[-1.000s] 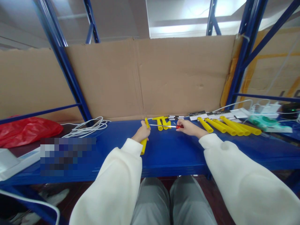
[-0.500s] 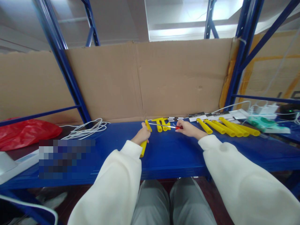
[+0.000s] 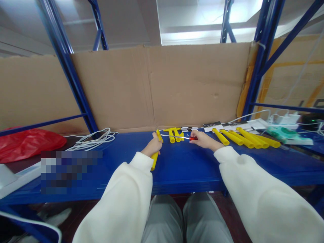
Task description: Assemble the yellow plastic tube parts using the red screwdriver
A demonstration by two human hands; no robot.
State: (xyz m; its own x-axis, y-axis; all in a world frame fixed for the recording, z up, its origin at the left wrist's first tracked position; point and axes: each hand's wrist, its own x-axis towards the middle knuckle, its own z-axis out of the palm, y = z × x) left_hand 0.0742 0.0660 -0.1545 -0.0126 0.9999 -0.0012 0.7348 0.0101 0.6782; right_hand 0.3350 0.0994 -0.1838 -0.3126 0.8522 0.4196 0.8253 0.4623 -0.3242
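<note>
My left hand is closed round a yellow tube piece with a crosspiece at its top, held over the blue table. In my right hand is a screwdriver with a red handle. Its long metal shaft runs left, and the tip reaches the crosspiece of the yellow piece; the exact contact is too small to make out. Just behind the shaft lie a few yellow T-shaped pieces.
Several yellow tubes lie right of my right hand, beside white-and-black packets and a green-and-white packet. A white cable coil and a red bag are at the left. Cardboard stands behind.
</note>
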